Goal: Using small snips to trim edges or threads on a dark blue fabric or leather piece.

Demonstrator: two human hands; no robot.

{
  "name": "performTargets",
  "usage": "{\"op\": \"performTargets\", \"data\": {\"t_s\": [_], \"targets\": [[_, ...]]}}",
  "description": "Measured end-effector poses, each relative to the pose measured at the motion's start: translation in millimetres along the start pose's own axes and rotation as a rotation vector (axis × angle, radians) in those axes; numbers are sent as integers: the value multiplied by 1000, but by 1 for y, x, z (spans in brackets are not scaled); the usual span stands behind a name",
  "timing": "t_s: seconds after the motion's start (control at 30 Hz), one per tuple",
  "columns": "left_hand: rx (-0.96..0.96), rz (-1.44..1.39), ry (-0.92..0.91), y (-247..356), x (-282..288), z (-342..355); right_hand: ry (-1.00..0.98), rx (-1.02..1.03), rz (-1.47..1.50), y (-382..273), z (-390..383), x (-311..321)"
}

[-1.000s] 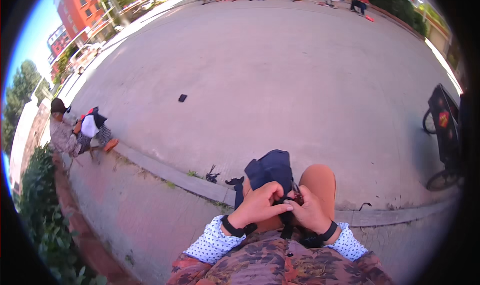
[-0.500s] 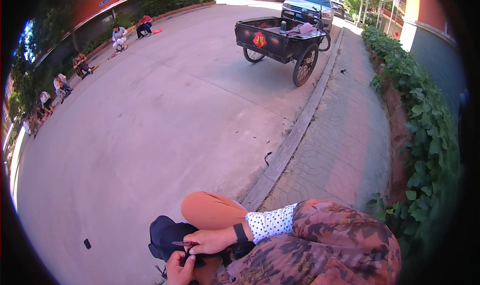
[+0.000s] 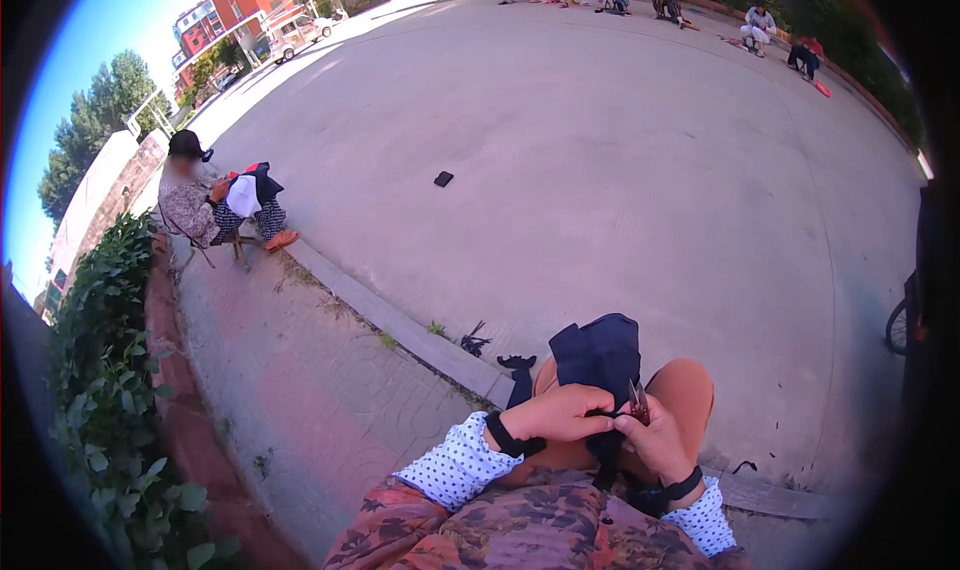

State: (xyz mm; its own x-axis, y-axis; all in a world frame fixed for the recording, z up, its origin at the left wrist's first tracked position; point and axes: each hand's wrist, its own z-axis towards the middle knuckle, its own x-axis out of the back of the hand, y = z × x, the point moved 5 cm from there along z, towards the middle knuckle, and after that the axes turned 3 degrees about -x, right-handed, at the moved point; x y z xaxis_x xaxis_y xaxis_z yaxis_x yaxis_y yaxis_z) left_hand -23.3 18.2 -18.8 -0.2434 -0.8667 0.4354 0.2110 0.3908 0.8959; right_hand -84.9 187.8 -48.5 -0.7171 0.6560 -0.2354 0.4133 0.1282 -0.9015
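Note:
Dark navy cloth (image 3: 603, 355) lies over my lap and knees, its upper part spread out beyond my hands. My left hand (image 3: 562, 413) is closed with its fingers pinching the cloth's near part. Close against its fingertips, my right hand (image 3: 655, 438) grips a pair of small thread snips (image 3: 638, 400) with pointed metal blades and a dark red handle. The blades point up and away from me, beside the cloth. The right thumb meets the cloth at the pinch. What lies between the fingertips is too small to make out.
Dark scraps (image 3: 474, 338) lie by the kerb (image 3: 400, 325) near my knees. A small black object (image 3: 444, 179) rests on the concrete. One person (image 3: 200, 195) sits at the left with cloth; several others sit along the far edge. A wheel (image 3: 897, 328) shows at the right.
The view has swung left: the cart and car have mostly gone out of it, and the seated person at the left has come in. My hands still hold the cloth and snips.

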Motion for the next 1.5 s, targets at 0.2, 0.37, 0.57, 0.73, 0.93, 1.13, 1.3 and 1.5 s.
{"op": "performTargets", "data": {"t_s": [0.2,0.37,0.57,0.73,0.93,1.13,1.3,1.5], "targets": [[-15,-189,133,-5,11,-1,-14,35,15,-25,17,-9],[-1,-212,295,12,34,2,0,138,28,-59,25,-23],[47,-226,469,-2,36,0,43,227,-139,-64,39,-28],[122,-222,360,-18,10,-7,19,-53,-67,-37,30,-14],[179,-371,317,-20,15,1,67,-87,70,-23,38,-9],[298,-705,337,-31,17,-5,0,-62,125,-29,50,-16],[335,-796,345,-35,15,0,35,-97,182,-20,52,-10],[320,-860,351,-38,5,-4,-1,-103,329,-6,48,-11]]}}
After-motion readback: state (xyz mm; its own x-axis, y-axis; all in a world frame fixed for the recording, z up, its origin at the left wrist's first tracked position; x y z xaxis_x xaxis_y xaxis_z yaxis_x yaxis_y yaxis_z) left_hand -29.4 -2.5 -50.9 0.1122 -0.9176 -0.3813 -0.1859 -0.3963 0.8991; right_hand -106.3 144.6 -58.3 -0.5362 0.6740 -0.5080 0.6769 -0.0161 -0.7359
